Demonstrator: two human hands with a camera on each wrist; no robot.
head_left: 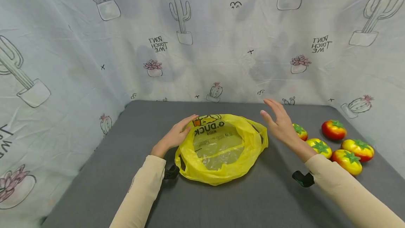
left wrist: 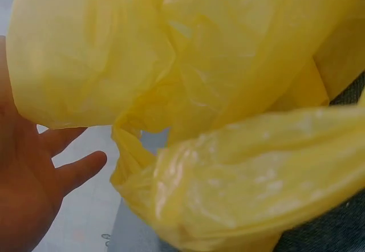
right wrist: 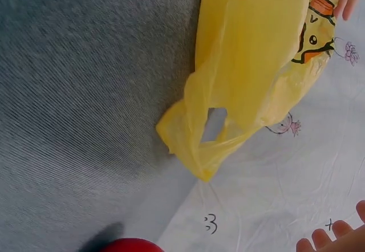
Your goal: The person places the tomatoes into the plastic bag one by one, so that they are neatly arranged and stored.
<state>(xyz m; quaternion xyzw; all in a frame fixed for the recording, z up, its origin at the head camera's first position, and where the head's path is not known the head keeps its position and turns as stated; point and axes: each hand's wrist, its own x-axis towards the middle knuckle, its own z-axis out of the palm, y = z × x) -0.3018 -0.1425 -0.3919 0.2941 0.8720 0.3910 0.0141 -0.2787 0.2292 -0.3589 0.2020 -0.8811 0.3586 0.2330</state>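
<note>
yellow bag (head_left: 218, 177) spread wide, opening seemingly done; left hand (head_left: 174, 134) against it, fingers relaxed, right hand (head_left: 280, 122) holding nothing; five fruits (head_left: 333, 131) outside, untouched

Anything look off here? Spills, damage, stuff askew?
Nothing looks spilled or plainly damaged. One oddity, in the head view: lettering on the yellow bag and the cloth backdrop reads backwards, like a mirror image. The red-and-yellow fruit sits loosely grouped on the table.
</note>
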